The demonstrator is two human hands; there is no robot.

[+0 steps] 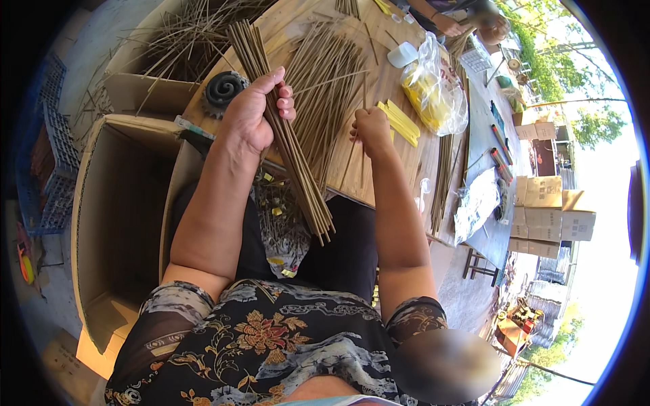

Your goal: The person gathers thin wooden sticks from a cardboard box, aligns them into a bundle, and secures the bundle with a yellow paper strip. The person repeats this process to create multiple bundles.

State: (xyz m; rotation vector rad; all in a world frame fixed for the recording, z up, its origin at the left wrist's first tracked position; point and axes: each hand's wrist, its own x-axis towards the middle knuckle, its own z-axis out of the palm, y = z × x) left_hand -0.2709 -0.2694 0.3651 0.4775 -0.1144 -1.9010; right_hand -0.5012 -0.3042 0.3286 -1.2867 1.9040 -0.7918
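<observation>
My left hand [254, 111] grips a bundle of thin brown sticks [298, 176] that runs from the upper left down past the table's edge toward my lap. My right hand [372, 128] is closed on a single thin stick [364, 95], held upright over the wooden table [386, 81]. A loose pile of the same sticks [328, 74] lies spread on the table between and behind both hands. Flat yellow strips [401, 122] lie just right of my right hand.
A clear bag of yellow items [433, 91] and a white cup [403, 54] sit further back. Another person's hands [450, 24] work at the table's far end. An open cardboard box [122, 203] stands at my left, stacked boxes [552, 213] at the right.
</observation>
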